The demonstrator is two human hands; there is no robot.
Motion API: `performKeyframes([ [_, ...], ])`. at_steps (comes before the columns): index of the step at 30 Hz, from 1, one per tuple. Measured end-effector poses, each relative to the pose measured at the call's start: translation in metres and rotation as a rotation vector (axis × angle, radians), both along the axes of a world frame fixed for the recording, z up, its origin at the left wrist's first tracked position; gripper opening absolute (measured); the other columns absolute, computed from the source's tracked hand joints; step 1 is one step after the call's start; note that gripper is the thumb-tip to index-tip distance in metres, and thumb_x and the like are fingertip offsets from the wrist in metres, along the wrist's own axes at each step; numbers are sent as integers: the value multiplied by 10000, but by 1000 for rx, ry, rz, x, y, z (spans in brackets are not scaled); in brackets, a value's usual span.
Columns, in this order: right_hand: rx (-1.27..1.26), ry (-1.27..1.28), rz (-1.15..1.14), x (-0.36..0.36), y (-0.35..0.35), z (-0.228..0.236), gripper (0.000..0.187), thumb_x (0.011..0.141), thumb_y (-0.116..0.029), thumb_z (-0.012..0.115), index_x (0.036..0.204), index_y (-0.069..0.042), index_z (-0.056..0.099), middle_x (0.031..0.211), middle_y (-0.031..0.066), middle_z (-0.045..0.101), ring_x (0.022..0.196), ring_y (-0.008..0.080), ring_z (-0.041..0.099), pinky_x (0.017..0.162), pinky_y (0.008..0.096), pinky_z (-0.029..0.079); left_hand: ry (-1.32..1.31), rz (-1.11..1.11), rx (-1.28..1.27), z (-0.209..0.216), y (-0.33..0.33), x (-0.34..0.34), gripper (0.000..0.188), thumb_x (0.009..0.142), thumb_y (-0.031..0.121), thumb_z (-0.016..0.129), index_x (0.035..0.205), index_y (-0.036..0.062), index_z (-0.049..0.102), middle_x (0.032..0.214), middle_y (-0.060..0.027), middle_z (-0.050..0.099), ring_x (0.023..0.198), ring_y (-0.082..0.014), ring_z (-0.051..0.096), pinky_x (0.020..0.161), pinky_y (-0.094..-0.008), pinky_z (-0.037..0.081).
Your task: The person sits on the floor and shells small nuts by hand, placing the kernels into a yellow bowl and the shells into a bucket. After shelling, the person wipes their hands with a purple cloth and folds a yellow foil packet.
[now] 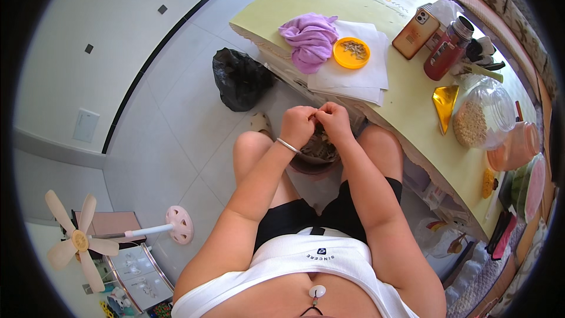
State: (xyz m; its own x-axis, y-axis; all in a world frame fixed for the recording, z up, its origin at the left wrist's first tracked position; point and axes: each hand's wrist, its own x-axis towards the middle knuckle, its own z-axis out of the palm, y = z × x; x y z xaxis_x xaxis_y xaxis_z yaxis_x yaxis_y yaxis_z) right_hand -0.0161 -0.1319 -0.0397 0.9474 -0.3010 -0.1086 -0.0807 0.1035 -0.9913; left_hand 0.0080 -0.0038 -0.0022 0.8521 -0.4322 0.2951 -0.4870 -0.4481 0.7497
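My left hand (299, 125) and my right hand (334, 121) meet in front of me, their fingertips pinched together. Whatever lies between the fingers is too small to make out. Below them, between my knees, stands a round bin (312, 166) with dry, pale, husk-like scraps (321, 146) inside; the hands cover part of it. Just beyond, on the table (388, 91), a shallow yellow lid (351, 65) holds several small, brownish, seed-like pieces (354, 50). It rests on white paper sheets (338, 85), beside a crumpled purple cloth (311, 38).
A black plastic bag (241, 79) sits on the floor left of the table. Along the table's right stand a phone (416, 34), an uncapped red flask (444, 53), a gold wrapper (445, 106) and a clear jar (485, 112) of pale pieces. A fan (79, 240) is at lower left.
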Motion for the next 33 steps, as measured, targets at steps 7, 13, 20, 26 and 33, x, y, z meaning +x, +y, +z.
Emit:
performKeyframes([
  [7, 461, 187, 214, -4, -14, 14, 79, 769, -68, 626, 707, -47, 583, 628, -16, 540, 530, 47, 438, 467, 208, 315, 814, -55, -500, 1, 19, 13, 203, 769, -52, 699, 970, -27, 678, 794, -90, 690, 605, -144, 663, 555, -233, 553],
  [13, 254, 96, 136, -5, -4, 19, 78, 756, -63, 644, 705, -30, 594, 647, -10, 558, 555, 60, 471, 501, 213, 359, 1058, 52, -578, -5, 23, 21, 123, 812, -9, 653, 933, 13, 656, 778, -80, 679, 619, -160, 670, 546, -255, 564],
  [20, 78, 162, 30, 1, -7, 4, 66, 700, -52, 656, 728, 6, 646, 658, 31, 618, 592, 96, 539, 563, 252, 438, 764, 55, -449, -7, 18, 20, 55, 846, 9, 607, 883, 15, 567, 748, -84, 661, 577, -150, 650, 490, -239, 526],
  [26, -67, 87, 19, 5, -12, -23, 129, 689, -55, 637, 783, 18, 688, 685, 88, 652, 641, 155, 601, 617, 293, 480, 566, -11, 89, 15, 11, 8, 32, 847, 17, 585, 869, 7, 564, 712, -87, 657, 521, -123, 625, 462, -232, 478],
  [33, 32, 162, 60, 8, -11, -5, 145, 742, -57, 571, 799, 25, 677, 696, 81, 648, 625, 151, 587, 578, 279, 462, 224, 15, -35, 22, -10, 34, 43, 780, 28, 640, 759, -5, 622, 606, -50, 619, 509, -114, 604, 488, -266, 461],
])
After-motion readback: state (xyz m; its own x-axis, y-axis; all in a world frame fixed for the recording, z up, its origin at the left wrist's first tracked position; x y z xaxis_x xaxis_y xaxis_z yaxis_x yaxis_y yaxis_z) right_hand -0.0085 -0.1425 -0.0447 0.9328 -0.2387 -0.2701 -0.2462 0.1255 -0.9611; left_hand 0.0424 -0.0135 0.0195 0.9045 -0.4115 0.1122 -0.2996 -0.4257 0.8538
